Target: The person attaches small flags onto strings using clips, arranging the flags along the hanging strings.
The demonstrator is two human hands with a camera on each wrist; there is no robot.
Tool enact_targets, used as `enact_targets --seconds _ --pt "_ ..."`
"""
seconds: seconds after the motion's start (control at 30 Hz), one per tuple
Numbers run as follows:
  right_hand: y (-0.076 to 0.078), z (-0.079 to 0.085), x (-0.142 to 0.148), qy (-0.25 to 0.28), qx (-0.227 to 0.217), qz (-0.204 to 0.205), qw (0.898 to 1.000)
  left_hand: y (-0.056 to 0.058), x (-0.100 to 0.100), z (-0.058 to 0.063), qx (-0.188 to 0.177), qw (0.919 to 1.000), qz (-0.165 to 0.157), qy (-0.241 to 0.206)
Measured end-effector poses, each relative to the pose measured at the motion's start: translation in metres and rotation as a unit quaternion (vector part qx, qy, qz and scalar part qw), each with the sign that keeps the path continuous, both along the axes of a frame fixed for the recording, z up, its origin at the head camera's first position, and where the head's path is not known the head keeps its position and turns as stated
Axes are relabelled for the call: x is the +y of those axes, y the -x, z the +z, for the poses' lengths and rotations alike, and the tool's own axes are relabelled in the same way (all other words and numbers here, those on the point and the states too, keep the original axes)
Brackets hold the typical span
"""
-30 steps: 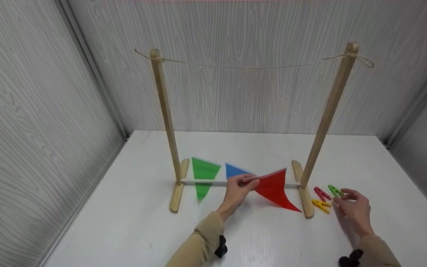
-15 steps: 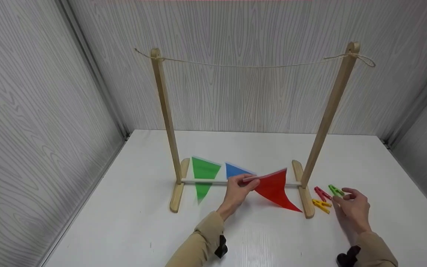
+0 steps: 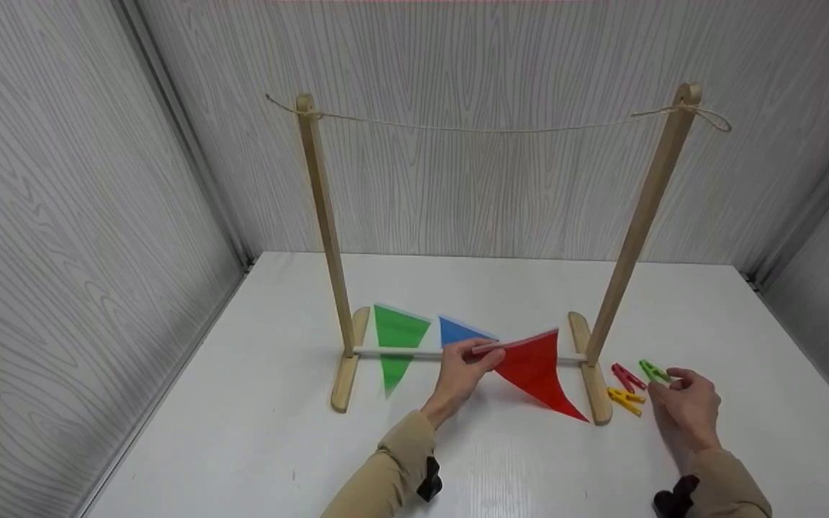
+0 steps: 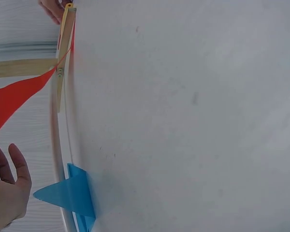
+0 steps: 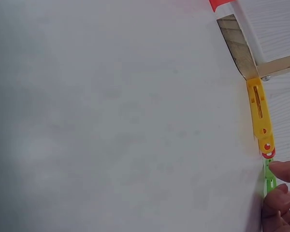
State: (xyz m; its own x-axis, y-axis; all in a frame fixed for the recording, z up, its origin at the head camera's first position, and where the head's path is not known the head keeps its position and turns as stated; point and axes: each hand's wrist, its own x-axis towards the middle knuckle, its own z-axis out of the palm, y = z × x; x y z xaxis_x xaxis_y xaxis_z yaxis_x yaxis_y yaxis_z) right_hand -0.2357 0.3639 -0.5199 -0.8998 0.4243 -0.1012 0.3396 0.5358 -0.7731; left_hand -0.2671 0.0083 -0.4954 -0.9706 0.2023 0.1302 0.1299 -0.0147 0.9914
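Observation:
My left hand point(image 3: 460, 370) pinches the white-edged top of a red pennant point(image 3: 533, 367) at its left corner; the cloth hangs in front of the stand's low bar, tip trailing right. Behind that hand lies a blue pennant point(image 3: 458, 329), partly hidden, with a green pennant point(image 3: 400, 327) to its left. Over at the right, my right hand point(image 3: 691, 406) has thumb and index finger around the handle ends of a green clothespin point(image 5: 270, 180) on the table. Beside it lie a red clothespin point(image 3: 627, 376) and a yellow clothespin point(image 5: 259, 113).
Two wooden posts point(image 3: 643, 230) rise from wooden feet point(image 3: 345, 381), joined low down by a white bar point(image 3: 414, 352). A thin string point(image 3: 472, 130) is tied between the post tops and sags slightly. Grey wood-grain panels point(image 3: 458, 201) enclose the white table point(image 3: 242, 432) at back and sides.
The red pennant's loose tip has sunk slightly. Both hands stay in nearly the same places, and the clothespins lie as before; the head view has shifted a little.

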Motion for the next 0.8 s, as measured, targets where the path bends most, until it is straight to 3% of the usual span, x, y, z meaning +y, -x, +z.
enact_targets --seconds 0.53,0.8 --pt "0.0011 -0.001 0.0018 -0.014 -0.003 0.005 1.0 -0.0002 -0.0001 0.0 0.002 0.9999 0.006 0.012" --pt "0.0012 -0.0036 0.0017 0.024 -0.004 -0.002 1.0 -0.0006 -0.0007 0.0005 0.002 0.9999 0.008 0.013"
